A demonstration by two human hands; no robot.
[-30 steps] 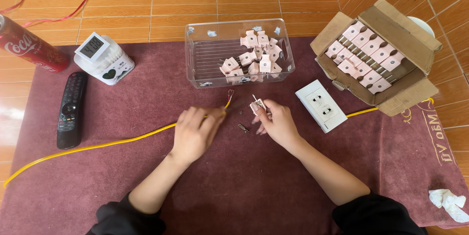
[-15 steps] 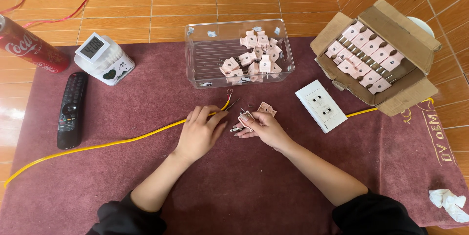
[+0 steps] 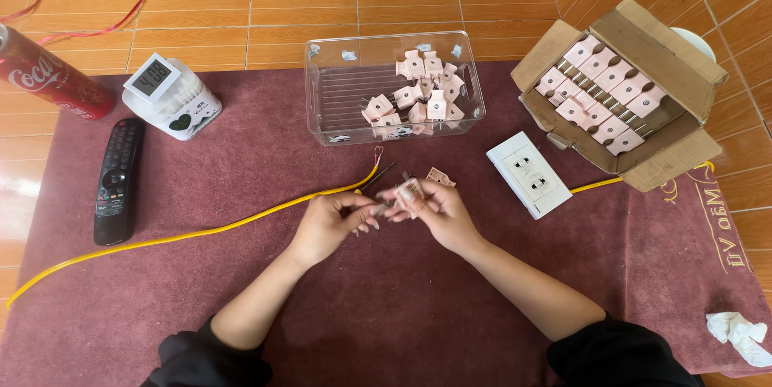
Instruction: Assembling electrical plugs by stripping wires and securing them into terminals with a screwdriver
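Head view: two hands meet over a small pink plug on the maroon mat.

The pink plug (image 3: 408, 192) sits pinched in the right hand (image 3: 434, 210), long axis slanting up-left toward the yellow cable (image 3: 241, 222); the left hand (image 3: 326, 226) has fingertips closed at the plug's end. One plug piece (image 3: 440, 176) lies beside, one white socket (image 3: 539, 174), one clear bin (image 3: 394, 86), one cardboard box (image 3: 627, 90).

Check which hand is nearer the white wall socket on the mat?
Right. The right hand holds a small pink plug just left of the white wall socket, a short gap away. The left hand sits farther left, beyond the right hand.
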